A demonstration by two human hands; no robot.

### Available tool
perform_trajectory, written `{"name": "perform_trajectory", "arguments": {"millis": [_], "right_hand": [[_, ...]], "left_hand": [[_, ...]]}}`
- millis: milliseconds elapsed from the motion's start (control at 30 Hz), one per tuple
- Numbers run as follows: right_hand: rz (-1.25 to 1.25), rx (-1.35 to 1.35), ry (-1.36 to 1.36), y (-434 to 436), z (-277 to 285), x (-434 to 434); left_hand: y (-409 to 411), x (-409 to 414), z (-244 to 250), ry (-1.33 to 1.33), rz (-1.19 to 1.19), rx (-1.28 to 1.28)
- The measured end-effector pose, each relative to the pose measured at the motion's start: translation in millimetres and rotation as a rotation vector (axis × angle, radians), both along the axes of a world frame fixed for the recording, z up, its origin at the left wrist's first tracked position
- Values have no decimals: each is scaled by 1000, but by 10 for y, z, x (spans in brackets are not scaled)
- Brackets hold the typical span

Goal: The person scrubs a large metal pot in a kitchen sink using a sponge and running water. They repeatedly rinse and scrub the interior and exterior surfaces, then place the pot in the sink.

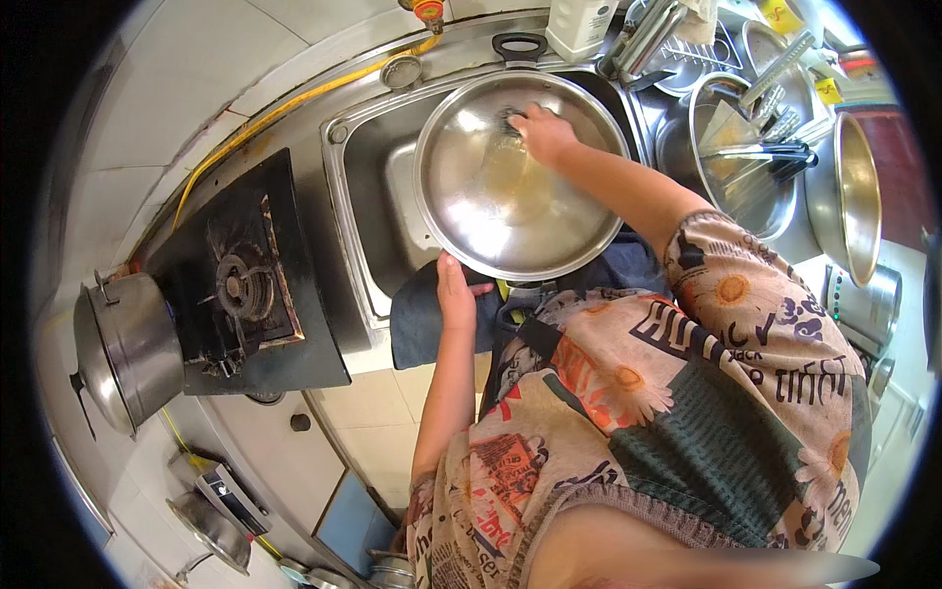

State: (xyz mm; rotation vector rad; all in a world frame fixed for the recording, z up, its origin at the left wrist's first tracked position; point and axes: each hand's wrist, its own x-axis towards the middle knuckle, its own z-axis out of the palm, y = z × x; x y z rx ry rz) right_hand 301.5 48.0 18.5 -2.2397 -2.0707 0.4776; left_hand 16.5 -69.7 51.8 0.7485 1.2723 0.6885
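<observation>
A wide stainless steel wok [471, 199] lies over the double sink [383, 184], its inside facing up. At its far side sticks out a black loop handle [520, 48]. My right hand [544, 134] reaches inside, pressing a dark scouring pad, apparently steel wool [509, 118], against the upper wall. Brownish wet residue [511, 173] shows below it. My left hand [456, 294] holds the near left rim from outside, thumb apart; some of its fingers are hidden beneath the wok. A dark blue cloth [419, 316] hangs over the sink's front edge.
Left of the sink stands a gas stove [239, 287] with a lidded steel pot [132, 353]. A yellow gas hose [294, 96] runs along the wall. At right are a steel pot of utensils [736, 162], a steel basin [846, 199] and a white bottle [580, 29].
</observation>
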Motion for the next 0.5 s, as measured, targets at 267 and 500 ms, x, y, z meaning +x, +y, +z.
{"name": "perform_trajectory", "arguments": {"millis": [267, 500], "right_hand": [[606, -303, 212, -817, 287, -287], [170, 81, -49, -545, 9, 77]], "left_hand": [[431, 541, 330, 1134, -745, 804], [571, 752, 159, 1469, -1244, 638]]}}
